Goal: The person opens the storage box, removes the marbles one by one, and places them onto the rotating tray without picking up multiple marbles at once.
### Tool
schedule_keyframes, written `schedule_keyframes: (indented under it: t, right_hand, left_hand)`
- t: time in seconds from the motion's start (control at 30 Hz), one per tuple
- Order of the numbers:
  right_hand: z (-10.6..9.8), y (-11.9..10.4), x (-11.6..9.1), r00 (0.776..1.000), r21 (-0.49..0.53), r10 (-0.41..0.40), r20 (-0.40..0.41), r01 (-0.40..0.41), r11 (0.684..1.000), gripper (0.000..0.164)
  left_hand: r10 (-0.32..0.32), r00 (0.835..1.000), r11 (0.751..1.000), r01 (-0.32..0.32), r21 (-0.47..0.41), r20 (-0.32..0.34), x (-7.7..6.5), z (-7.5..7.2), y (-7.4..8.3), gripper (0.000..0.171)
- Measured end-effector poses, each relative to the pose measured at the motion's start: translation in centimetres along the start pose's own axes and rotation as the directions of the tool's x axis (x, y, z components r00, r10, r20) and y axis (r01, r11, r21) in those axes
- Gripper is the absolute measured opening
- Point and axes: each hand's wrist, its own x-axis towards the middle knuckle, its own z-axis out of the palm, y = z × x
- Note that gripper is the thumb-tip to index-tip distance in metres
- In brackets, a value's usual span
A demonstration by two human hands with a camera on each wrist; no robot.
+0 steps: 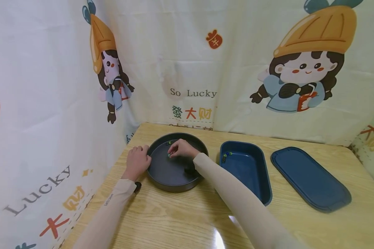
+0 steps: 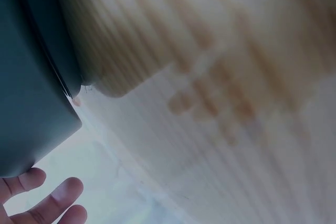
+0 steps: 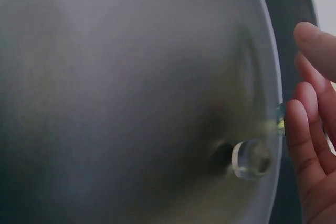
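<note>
In the head view my right hand (image 1: 183, 148) is over the round dark pan (image 1: 162, 176), pinching a small teal marble (image 1: 169, 155) between thumb and fingertips. The right wrist view shows the thumb and fingers (image 3: 300, 129) near the pan wall, the pinched spot hidden. A clear glass marble (image 3: 252, 158) lies there on the pan floor, and a yellow-green marble (image 3: 281, 120) is partly behind a fingertip. My left hand (image 1: 137, 162) rests against the pan's left side. In the left wrist view its loosely bent fingers (image 2: 58, 198) are at the pan's outer wall (image 2: 31, 98).
Right of the pan stands a deep blue rectangular container (image 1: 244, 169), several small marbles (image 1: 225, 156) gathered in its far left corner. A flat blue lid (image 1: 311, 178) lies farther right on the wooden table (image 1: 174, 214). Printed cloth (image 1: 237, 86) hangs behind and to the left.
</note>
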Motion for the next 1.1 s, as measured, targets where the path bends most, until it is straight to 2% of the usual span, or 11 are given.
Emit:
schedule_keyframes:
  t: [0.23, 0.43, 0.63, 0.77, 0.9, 1.1]
  right_hand:
    - [0.2, 1.0, 0.3, 0.999, -0.033, -0.013, 0.047, 0.015, 0.999, 0.012]
    - [0.2, 0.8, 0.3, 0.993, -0.063, 0.007, 0.115, 0.0, 0.998, 0.012]
    - [0.3, 0.9, 0.6, 0.992, -0.099, 0.013, 0.127, -0.001, 0.995, 0.012]
    - [0.2, 1.1, 0.6, 0.993, -0.085, 0.014, 0.119, -0.004, 0.996, 0.016]
    - [-0.7, 0.5, 0.1, 0.996, -0.036, 0.014, 0.094, -0.011, 0.999, 0.02]
    - [-3.4, -1.8, -1.5, 0.996, 0.006, -0.039, 0.075, 0.039, 0.999, 0.027]
  left_hand:
    - [0.006, 1.0, 1.0, -0.006, -0.011, -0.02, 0.0, 0.0, 0.2, 0.024]
    - [-0.003, 1.0, 1.0, 0.003, -0.024, -0.022, -0.1, -0.2, 0.3, 0.024]
    - [-0.005, 1.0, 1.0, 0.005, -0.025, -0.022, -0.2, -0.3, 0.3, 0.023]
    - [-0.002, 1.0, 1.0, 0.002, -0.018, -0.021, -0.1, -0.4, 0.4, 0.021]
    - [-0.006, 1.0, 1.0, 0.006, -0.015, -0.005, -0.1, -0.5, 0.5, 0.022]
    - [-0.015, 1.0, 1.0, 0.015, -0.007, 0.021, -0.2, -0.6, 0.6, 0.022]
